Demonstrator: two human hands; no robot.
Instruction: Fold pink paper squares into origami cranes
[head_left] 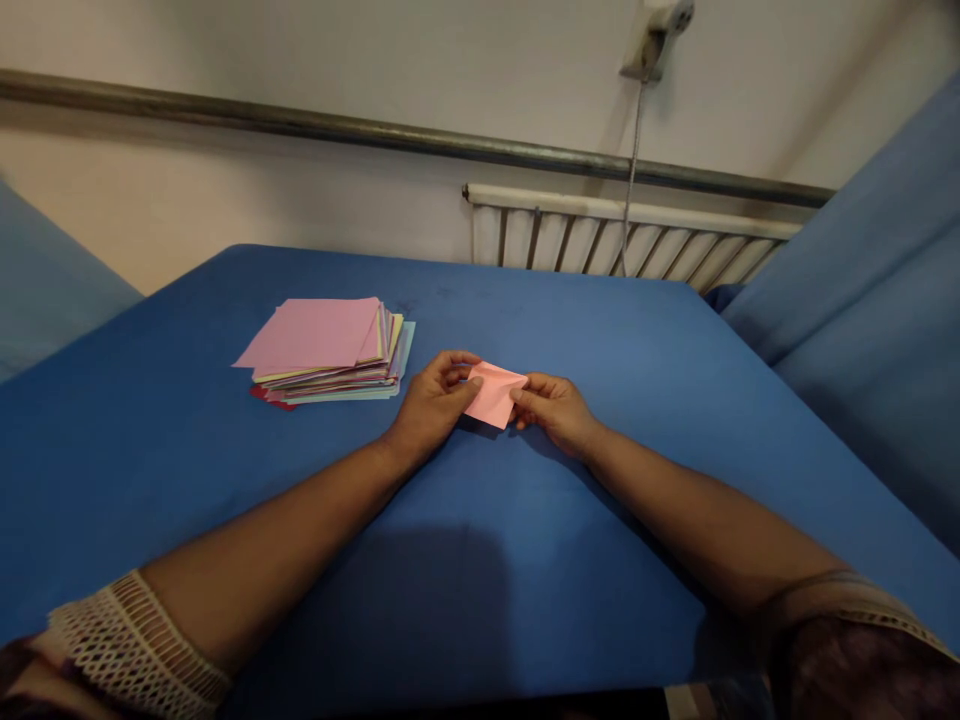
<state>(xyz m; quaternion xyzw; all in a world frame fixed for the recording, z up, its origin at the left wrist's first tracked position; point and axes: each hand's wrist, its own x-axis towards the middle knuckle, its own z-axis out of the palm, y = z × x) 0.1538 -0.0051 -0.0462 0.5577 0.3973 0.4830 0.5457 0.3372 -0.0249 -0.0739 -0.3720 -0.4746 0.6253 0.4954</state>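
Observation:
A small pink piece of folded paper [495,396] is held just above the blue table, with creases running across its face. My left hand [437,402] grips its left edge, thumb on top and fingers behind. On the opposite edge, my right hand [556,408] pinches it the same way, with some fingertips showing beneath. To the left of my left hand lies a stack of coloured paper sheets [322,340], a pink one uppermost, with yellow, light blue and red edges sticking out below.
The blue table cover [600,330] spreads under everything. Behind it stand a white radiator [585,210] and a metal pipe [375,130] along the wall. A socket with a plug [651,45] has a cord hanging down. Blue curtains [885,260] hang at both sides.

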